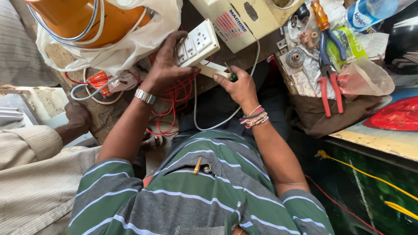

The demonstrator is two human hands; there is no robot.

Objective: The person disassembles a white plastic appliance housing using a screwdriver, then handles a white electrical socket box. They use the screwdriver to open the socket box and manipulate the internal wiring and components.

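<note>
Above the lap, the left hand (163, 65) clamps the white switch-and-socket board (197, 43) tilted; the right hand (239, 87) is closed round a small green-handled screwdriver (232, 76) at its lower edge. Best keep the board steady, clear of the red wires (174, 98).

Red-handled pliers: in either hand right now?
No: the red-handled pliers lie on the bench, while the left hand holds the switchboard and the right hand a screwdriver.

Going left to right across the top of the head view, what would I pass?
Orange drum in a white bag → left hand → switchboard → right hand → red pliers → clear funnel → red cover.
</note>
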